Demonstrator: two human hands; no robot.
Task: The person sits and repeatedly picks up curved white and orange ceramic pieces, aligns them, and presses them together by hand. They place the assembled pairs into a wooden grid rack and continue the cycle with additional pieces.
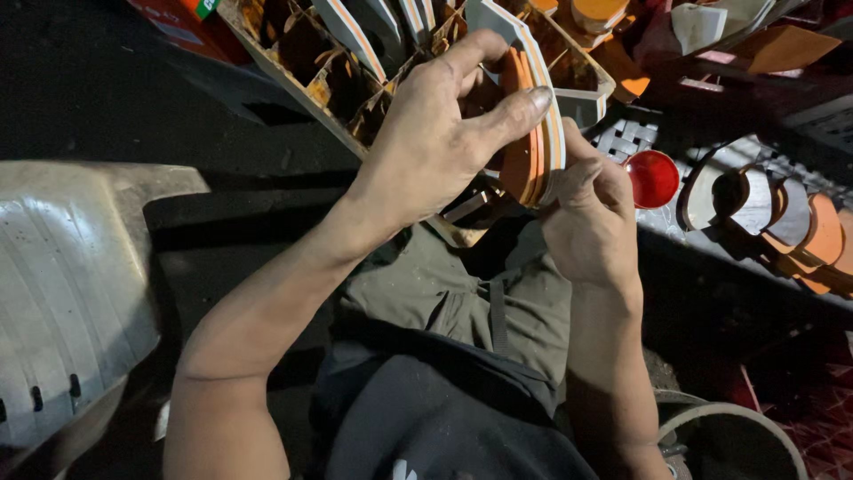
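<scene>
- A view from a head-worn camera looks down at a person's two bare hands, raised over their lap in a dim workspace.
- The hands hold a small stack of curved orange and white pieces (531,133), thin and arc-shaped, standing on edge; this stack serves as the landmark below.
- The left hand (426,142) comes in from the left of the stack, its fingers curled over the top edge and its thumb pressed flat against the near face, pinching the stack.
- The right hand (591,213) sits just below and right of the stack, fingers closed into a loose fist, thumb pushed up against the lower edge of the pieces.
- Directly behind the stack, touching it, is a divided tray (355,80) with many small compartments, holding more curved orange and white pieces upright.
- To the right of the stack, near the right hand, lies a round red disc (653,178).
- Further right of the stack, a row of orange and grey rounded pieces (791,222) leans together on a dark surface.
- Below the stack are the person's olive trousers (444,293).
- Far left of the stack is a pale ribbed plastic surface (62,284).
</scene>
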